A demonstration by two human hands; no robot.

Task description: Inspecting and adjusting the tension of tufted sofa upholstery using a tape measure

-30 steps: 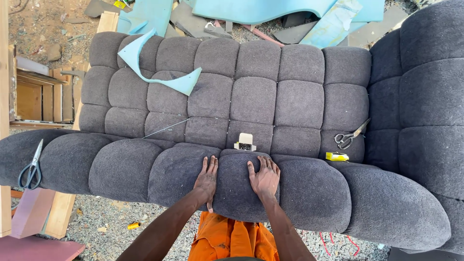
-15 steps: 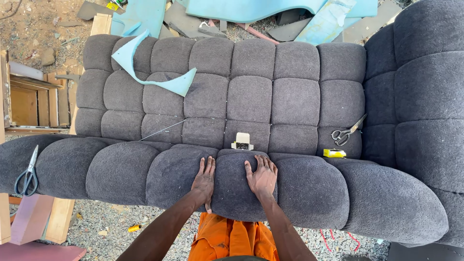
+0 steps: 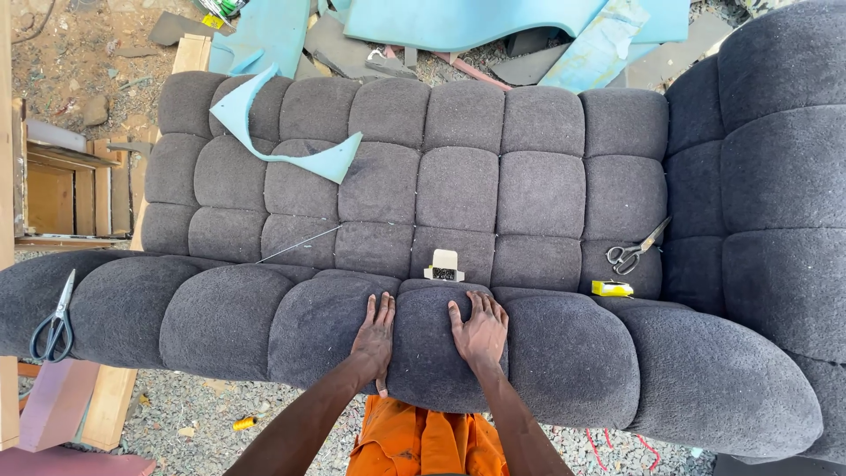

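A dark grey tufted sofa cushion (image 3: 458, 185) fills the head view, with a row of rounded padded sections along its near edge. My left hand (image 3: 376, 332) lies flat, fingers apart, on the groove at the left side of the middle section (image 3: 423, 353). My right hand (image 3: 478, 328) presses flat on the same section's right side. Neither hand holds anything. A small white box (image 3: 444, 265) sits on the cushion just beyond my fingertips.
Scissors (image 3: 55, 319) lie on the far-left padded section, another pair (image 3: 634, 249) at the right, beside a small yellow object (image 3: 612, 288). A curved piece of blue foam (image 3: 282, 141) rests on the upper left. Foam scraps, wood frames and gravel surround the sofa.
My hands stay flat on the middle section. The view has shifted slightly; the sofa sits a little higher in the picture.
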